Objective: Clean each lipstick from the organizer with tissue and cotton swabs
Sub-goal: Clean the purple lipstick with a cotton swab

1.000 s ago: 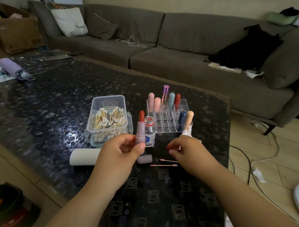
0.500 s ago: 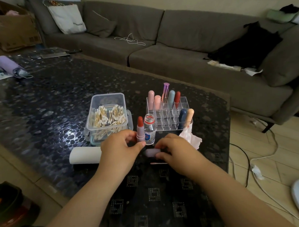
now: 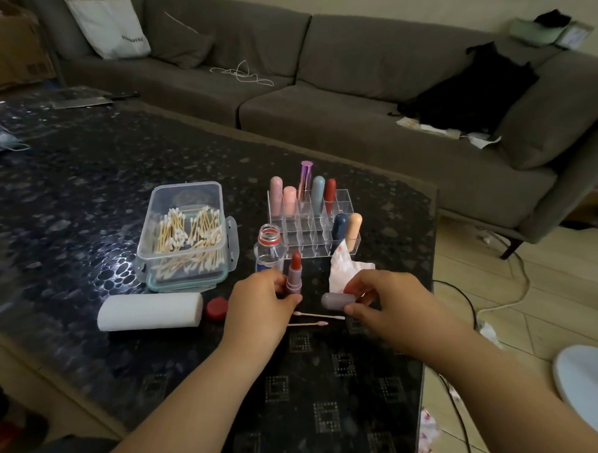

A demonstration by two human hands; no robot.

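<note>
The open lipstick [image 3: 294, 272] is gripped upright by the left hand [image 3: 260, 305]; its cap [image 3: 337, 300], lying sideways just right of it, is pinched by the right hand [image 3: 387, 308].

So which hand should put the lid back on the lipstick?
The right hand, probably: its fingers already pinch the mauve cap, just beside the open lipstick that the left hand holds upright.

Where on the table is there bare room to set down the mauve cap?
Free: the dark tabletop near the front edge, behind the two used pink-tipped cotton swabs. Crowded: between the red bottle cap, clear glass bottle, crumpled white tissue and clear acrylic organizer.
</note>
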